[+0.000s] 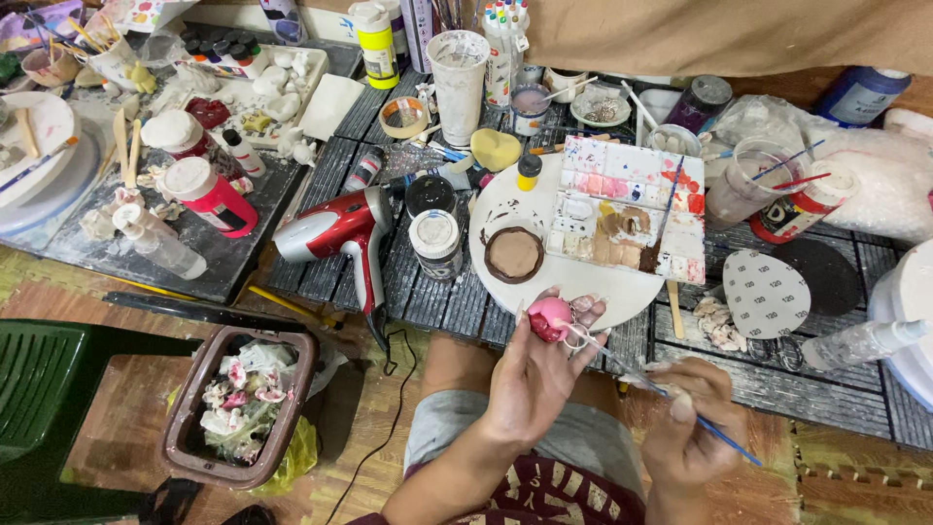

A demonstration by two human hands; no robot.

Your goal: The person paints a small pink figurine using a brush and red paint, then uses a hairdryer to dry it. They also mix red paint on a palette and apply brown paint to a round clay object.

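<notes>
Pink figurine painted by brush, held over the lap

Pink figurine (550, 318), small and rounded with a darker red patch on its lower side, sits at centre of the frame, just below the round white board (583, 282). Left hand (535, 374) is closed around it from below, fingertips pinching it, palm turned up. Right hand (685, 428), lower right of centre, is closed in a pen grip on a thin blue-handled brush (671, 394); the bristle end reaches up and left toward the figurine, but contact cannot be confirmed.

Surroundings: a white palette (627, 209) with pink, red and tan wells lies on the board at centre right, beside a brown lid of tan paint (513, 255). A red hair dryer (340, 233) lies at centre left of the frame. A brown bin (185, 428) of scraps stands lower left.

Judgement on technique:
1. Keep the pinching fingertips off wet areas; rotate the piece with the left hand rather than moving the brush around it.
2. Brace the 2 hands against each other for a steady tip.
3. Load little paint; the red patch edge looks easy to overrun.
</notes>
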